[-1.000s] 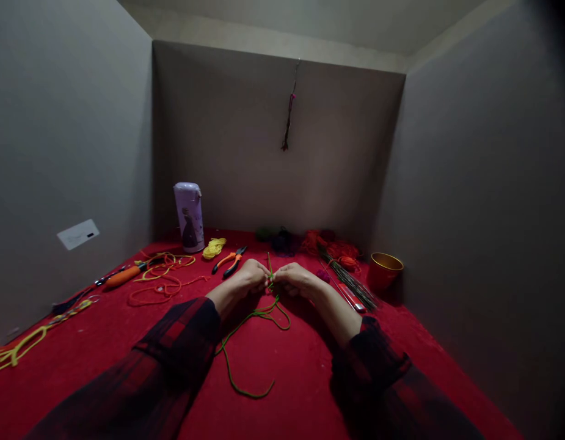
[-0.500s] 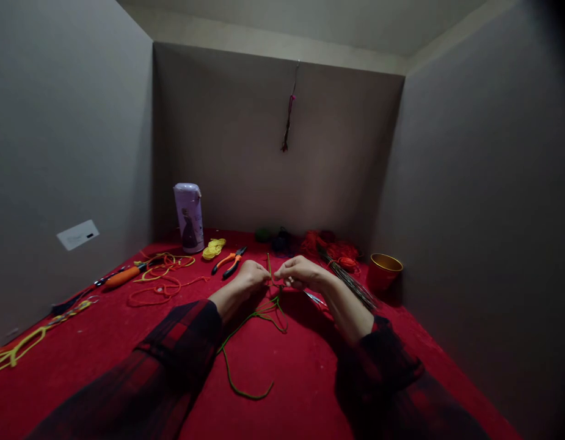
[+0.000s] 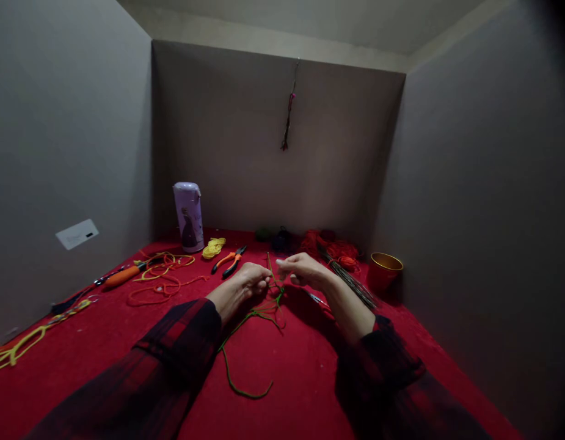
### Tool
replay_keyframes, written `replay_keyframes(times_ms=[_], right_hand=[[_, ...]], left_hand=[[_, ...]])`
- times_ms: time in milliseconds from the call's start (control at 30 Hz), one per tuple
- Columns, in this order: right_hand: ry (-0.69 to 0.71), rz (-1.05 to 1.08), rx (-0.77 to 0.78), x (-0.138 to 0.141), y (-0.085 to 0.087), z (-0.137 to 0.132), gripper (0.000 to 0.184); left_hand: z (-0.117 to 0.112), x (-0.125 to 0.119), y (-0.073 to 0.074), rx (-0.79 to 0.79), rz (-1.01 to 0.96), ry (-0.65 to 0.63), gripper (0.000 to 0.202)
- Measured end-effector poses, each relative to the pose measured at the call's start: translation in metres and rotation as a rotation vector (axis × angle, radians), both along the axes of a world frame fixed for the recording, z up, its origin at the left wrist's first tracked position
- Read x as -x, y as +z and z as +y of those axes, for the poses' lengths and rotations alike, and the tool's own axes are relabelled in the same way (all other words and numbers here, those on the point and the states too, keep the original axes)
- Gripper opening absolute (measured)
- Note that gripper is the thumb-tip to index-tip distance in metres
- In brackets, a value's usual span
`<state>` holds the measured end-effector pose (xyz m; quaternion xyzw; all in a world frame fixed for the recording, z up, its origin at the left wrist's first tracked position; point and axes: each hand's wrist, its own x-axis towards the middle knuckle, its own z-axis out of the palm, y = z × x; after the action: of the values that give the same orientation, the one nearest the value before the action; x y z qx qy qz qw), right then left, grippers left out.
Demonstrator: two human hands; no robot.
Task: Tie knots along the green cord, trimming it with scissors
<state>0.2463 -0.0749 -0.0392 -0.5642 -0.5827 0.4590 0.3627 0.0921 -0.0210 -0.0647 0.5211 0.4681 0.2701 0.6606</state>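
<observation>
In the head view my left hand (image 3: 255, 278) is closed, pinching a green cord (image 3: 236, 328) near the middle of the red cloth. Across from it, my right hand (image 3: 303, 271) has its thumb and fingers curled together at the cord's upper part. Exactly what sits between those fingertips is too small to make out. A thin upright strand rises between the two hands. Below them the cord hangs in loops, and one long end curls on the cloth. Scissors (image 3: 317, 300) lie partly hidden beside my right wrist.
Orange-handled pliers (image 3: 228, 263), a yellow yarn bundle (image 3: 214, 247) and a purple canister (image 3: 189, 217) stand back left. Red yarn (image 3: 341, 247), a bundle of thin stalks (image 3: 353, 284) and a red cup (image 3: 383, 272) are right. An orange-handled tool (image 3: 121, 277) lies left. Grey walls enclose three sides.
My right hand has lifted slightly and its fingers have shifted. The cord loops beneath the hands have moved a little; my left hand has turned slightly.
</observation>
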Motion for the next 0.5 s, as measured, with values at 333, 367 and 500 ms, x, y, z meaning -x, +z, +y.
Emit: replay_keyframes(times_ms=[333,367,500], right_hand=[[-0.038,0.123,0.131,0.021,-0.016,0.009,0.019],[-0.042,0.189,0.128,0.021,-0.017,0.008,0.016],[0.013,0.406,0.114,0.019,-0.018,-0.005,0.016]], left_hand=[[-0.004,0.009,0.013,-0.061,-0.007,-0.026,0.027],[-0.002,0.011,0.014,-0.051,-0.012,-0.016,0.027],[0.006,0.016,0.012,-0.003,-0.014,0.015,0.026]])
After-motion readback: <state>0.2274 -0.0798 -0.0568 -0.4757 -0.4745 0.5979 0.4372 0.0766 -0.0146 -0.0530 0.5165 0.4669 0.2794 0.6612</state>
